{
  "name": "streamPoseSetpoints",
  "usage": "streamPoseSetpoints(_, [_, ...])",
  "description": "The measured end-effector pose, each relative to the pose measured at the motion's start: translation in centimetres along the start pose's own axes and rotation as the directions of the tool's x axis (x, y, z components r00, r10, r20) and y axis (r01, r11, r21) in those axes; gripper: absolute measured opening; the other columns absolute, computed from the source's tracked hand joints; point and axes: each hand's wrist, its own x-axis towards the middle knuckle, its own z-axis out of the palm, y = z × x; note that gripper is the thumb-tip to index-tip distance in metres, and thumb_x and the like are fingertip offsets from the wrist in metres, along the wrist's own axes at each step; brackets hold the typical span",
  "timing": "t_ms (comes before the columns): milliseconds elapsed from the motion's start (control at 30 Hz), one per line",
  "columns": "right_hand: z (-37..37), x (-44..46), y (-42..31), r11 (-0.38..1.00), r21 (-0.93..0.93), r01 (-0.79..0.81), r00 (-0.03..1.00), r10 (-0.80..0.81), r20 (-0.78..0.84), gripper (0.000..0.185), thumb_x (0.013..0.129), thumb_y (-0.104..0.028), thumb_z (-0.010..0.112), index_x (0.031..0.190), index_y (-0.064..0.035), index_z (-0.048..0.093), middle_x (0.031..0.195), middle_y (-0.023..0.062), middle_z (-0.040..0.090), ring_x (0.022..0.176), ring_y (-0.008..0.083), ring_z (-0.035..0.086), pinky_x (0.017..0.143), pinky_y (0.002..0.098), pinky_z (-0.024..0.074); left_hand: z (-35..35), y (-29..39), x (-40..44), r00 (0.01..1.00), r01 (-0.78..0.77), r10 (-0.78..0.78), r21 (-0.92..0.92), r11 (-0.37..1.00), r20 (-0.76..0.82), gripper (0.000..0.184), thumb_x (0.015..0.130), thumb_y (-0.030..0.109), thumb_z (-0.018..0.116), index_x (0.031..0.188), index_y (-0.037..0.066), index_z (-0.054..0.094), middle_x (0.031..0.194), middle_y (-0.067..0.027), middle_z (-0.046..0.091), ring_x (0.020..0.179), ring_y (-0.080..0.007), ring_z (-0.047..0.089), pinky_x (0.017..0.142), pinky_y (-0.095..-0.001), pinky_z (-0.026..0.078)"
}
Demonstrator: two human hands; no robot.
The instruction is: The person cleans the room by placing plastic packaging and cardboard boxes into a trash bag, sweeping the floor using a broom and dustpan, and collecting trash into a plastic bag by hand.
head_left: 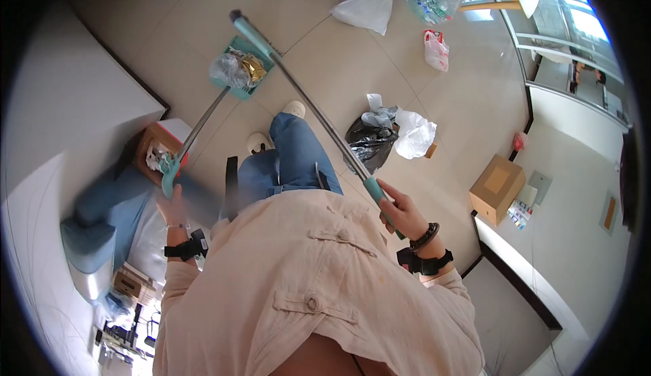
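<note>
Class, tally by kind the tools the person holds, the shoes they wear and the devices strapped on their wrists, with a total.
Broom, in the right hand: 1
Dustpan, in the left hand: 1
Shoes: 2
Wrist devices: 2
Total: 6

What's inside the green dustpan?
The dustpan has crumpled clear plastic in it, next to something shiny and gold, maybe a wrapper. They cover much of its inside, so I can't tell whether anything smaller is hiding underneath.
</note>
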Motion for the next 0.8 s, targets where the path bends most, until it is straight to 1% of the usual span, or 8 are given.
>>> streamPoseSetpoints(67, [0.4, 0.6, 0.2, 0.999, 0.035, 0.034, 0.999, -0.034, -0.007, 0.045, 0.085, -0.017, 0.041, 0.127, -0.0043, 0.029, 0.057, 0.0023, 0.048, 0.042, 0.0072, 0.044, 0.038, 0.0208, 0.0381, -0.4, -0.5, -0.7, 1.000, 0.009, -0.010, -0.025, 1.000, -0.026, 0.027, 0.067, 0.019, 0.061, 0.072, -0.007, 0.056, 0.059, -0.0102, 0.055, 0.052, -0.0181, 0.049, 0.051, -0.0344, 0.040])
streamPoseSetpoints(133, [0.1, 2.1, 0.7, 0.997, 0.012, 0.078, 0.996, -0.078, -0.048, 0.046, 0.085, -0.017, 0.042, 0.127, -0.0044, 0.028, 0.057, 0.0021, 0.047, 0.043, 0.0075, 0.044, 0.039, 0.0210, 0.0386, -1.0, 0.7, -1.2, 0.990, -0.142, 0.143, 0.070, 0.987, -0.013, 0.026, 0.067, 0.020, 0.061, 0.072, -0.006, 0.056, 0.061, -0.0136, 0.056, 0.056, -0.0229, 0.053, 0.055, -0.0354, 0.041])
streamPoseSetpoints(267, [-1.4, 5.4, 0.6, 0.994, -0.034, 0.104, 0.985, -0.108, -0.135, 0.044, 0.085, -0.016, 0.042, 0.126, -0.0067, 0.030, 0.056, 0.0016, 0.047, 0.041, 0.0069, 0.043, 0.036, 0.0198, 0.0379, -1.0, 0.6, -0.8, 0.991, -0.121, 0.125, 0.091, 0.988, -0.044, 0.026, 0.067, 0.021, 0.060, 0.071, -0.005, 0.056, 0.062, -0.0165, 0.056, 0.058, -0.0273, 0.055, 0.056, -0.0368, 0.041])
streamPoseSetpoints(467, [-5.0, 17.3, -1.0, 0.948, -0.271, 0.166, 0.967, -0.211, -0.146, 0.036, 0.082, -0.018, 0.041, 0.113, 0.0004, 0.039, 0.058, 0.0054, 0.049, 0.040, 0.0142, 0.048, 0.036, 0.0268, 0.0402, 0.0, 4.6, -0.2, 0.999, -0.025, 0.031, 0.263, 0.964, -0.015, 0.026, 0.065, 0.022, 0.057, 0.073, -0.003, 0.058, 0.059, -0.0154, 0.055, 0.058, -0.0288, 0.055, 0.057, -0.0379, 0.042])
streamPoseSetpoints(533, [-4.7, 21.9, -2.4, 0.903, -0.428, 0.050, 0.985, -0.115, -0.127, 0.029, 0.081, -0.016, 0.040, 0.104, 0.0022, 0.040, 0.061, 0.0111, 0.052, 0.039, 0.0193, 0.050, 0.038, 0.0295, 0.0432, 0.2, 5.4, 0.3, 0.997, -0.067, 0.075, 0.222, 0.973, -0.030, 0.025, 0.064, 0.021, 0.056, 0.074, -0.001, 0.059, 0.058, -0.0150, 0.056, 0.059, -0.0290, 0.056, 0.057, -0.0385, 0.042])
streamPoseSetpoints(600, [-2.3, 23.8, -2.3, 0.944, -0.323, 0.060, 0.983, -0.112, -0.144, 0.023, 0.080, -0.014, 0.038, 0.095, 0.0034, 0.040, 0.065, 0.0169, 0.055, 0.040, 0.0244, 0.054, 0.041, 0.0323, 0.0466, 0.4, 4.6, 1.2, 0.997, -0.042, 0.055, 0.256, 0.966, -0.044, 0.025, 0.063, 0.021, 0.056, 0.075, 0.000, 0.060, 0.059, -0.0154, 0.056, 0.060, -0.0294, 0.056, 0.058, -0.0389, 0.042])
streamPoseSetpoints(667, [0.2, 23.2, -1.9, 0.811, -0.576, 0.102, 0.981, -0.178, -0.077, 0.026, 0.079, -0.013, 0.038, 0.098, 0.0036, 0.040, 0.069, 0.0205, 0.055, 0.045, 0.0271, 0.057, 0.043, 0.0340, 0.0485, 0.6, 3.6, 2.0, 0.998, -0.028, 0.043, 0.280, 0.960, -0.050, 0.024, 0.063, 0.020, 0.055, 0.076, 0.001, 0.060, 0.060, -0.0159, 0.056, 0.061, -0.0299, 0.057, 0.058, -0.0394, 0.042])
streamPoseSetpoints(800, [2.9, 19.8, 0.1, 0.895, -0.443, 0.053, 0.999, -0.047, 0.026, 0.030, 0.078, -0.013, 0.036, 0.104, 0.0021, 0.040, 0.070, 0.0219, 0.056, 0.045, 0.0267, 0.057, 0.041, 0.0350, 0.0475, 1.0, 4.8, 1.5, 0.998, -0.023, 0.037, 0.283, 0.959, -0.047, 0.024, 0.063, 0.019, 0.055, 0.080, 0.004, 0.062, 0.064, -0.0169, 0.058, 0.064, -0.0314, 0.057, 0.061, -0.0395, 0.042])
